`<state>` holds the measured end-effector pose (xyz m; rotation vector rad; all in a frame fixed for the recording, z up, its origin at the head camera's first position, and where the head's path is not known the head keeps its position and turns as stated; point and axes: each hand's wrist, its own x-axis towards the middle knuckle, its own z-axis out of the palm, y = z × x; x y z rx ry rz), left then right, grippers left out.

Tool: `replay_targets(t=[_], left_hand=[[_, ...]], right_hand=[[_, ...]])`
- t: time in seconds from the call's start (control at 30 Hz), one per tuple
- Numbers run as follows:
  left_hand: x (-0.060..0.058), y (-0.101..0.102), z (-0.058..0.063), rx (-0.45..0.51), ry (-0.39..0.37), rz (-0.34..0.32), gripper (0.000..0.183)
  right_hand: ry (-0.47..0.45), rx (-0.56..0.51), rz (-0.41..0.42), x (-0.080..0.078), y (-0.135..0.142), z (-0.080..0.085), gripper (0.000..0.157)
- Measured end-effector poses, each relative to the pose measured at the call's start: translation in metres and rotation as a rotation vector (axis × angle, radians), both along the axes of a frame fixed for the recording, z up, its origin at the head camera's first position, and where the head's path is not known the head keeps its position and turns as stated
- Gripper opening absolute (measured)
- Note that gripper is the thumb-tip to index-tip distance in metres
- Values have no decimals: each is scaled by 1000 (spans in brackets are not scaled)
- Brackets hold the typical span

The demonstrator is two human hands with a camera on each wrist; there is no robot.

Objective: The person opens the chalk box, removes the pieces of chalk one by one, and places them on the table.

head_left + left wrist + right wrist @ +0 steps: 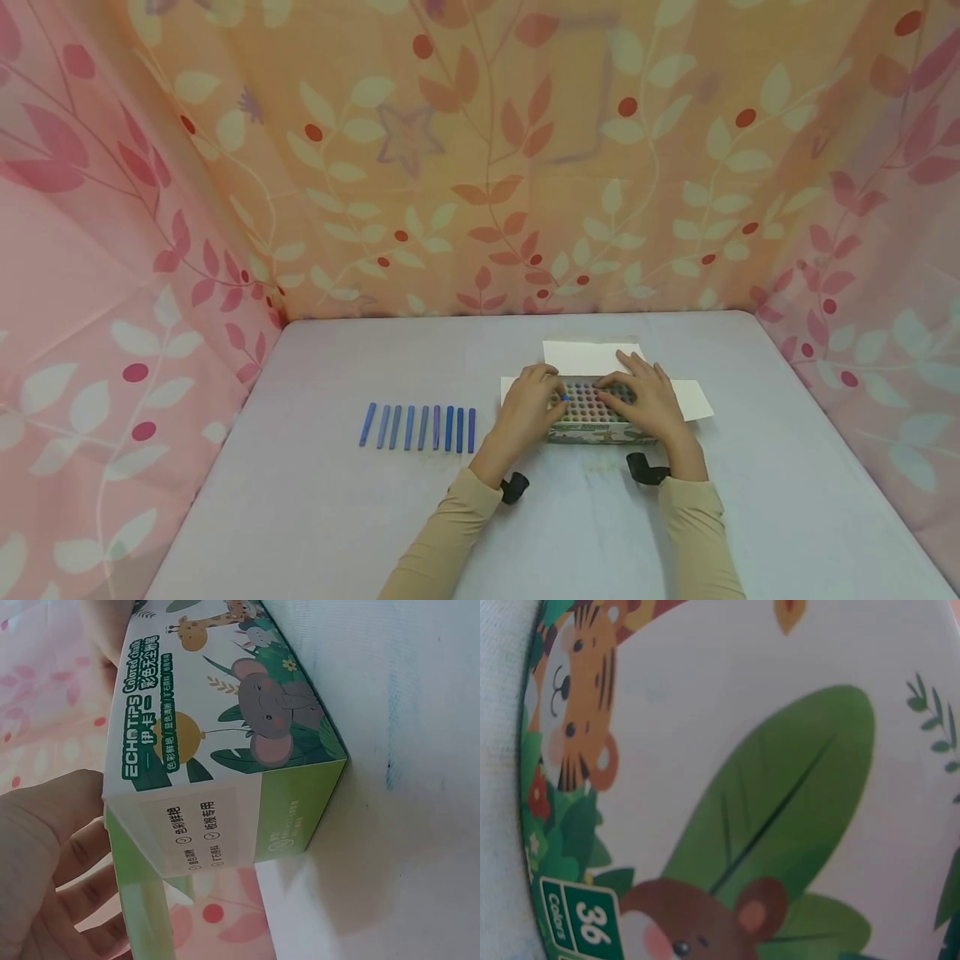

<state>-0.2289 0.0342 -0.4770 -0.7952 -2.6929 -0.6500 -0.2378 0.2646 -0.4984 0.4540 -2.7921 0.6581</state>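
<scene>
A printed cardboard box of colored chalk (pixel 600 433) stands with its flaps spread, and rows of chalk ends (pixel 585 404) show inside. At the box's left end my left hand (pixel 528 404) pinches a blue chalk (pixel 565 398) between thumb and forefinger. My right hand (pixel 647 398) reaches over the right part of the box, its thumb and forefinger close together at the chalk ends; whether it grips one is too small to tell. In the left wrist view, the left hand (pixel 52 862) is beside the box's end (pixel 202 832). Only the box's printed front (pixel 705 750) fills the right wrist view.
Several blue and purple chalk sticks (pixel 408 428) lie in a row left of the box on the white-covered table (pixel 315 517). White flaps (pixel 592 358) stick out around the box. Patterned curtains (pixel 480 167) surround the table. Black wrist devices (pixel 645 469) are by both wrists.
</scene>
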Motion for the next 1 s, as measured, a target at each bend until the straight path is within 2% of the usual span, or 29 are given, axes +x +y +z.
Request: replay_targets(t=[0.2,0.67,0.83,1.0], left_hand=[[0,0,1,27,-24,6,10],[0,1,8,76,-12,1,11],[0,1,9,99,13,-5,11],[1,-2,18,183,60,6,11]], right_hand=[[-6,10,-6,-1,0,0,17],[-8,11,-7,-1,1,1,17],[-10,5,-6,0,0,1,16],[-15,16,-8,0,0,0,17]])
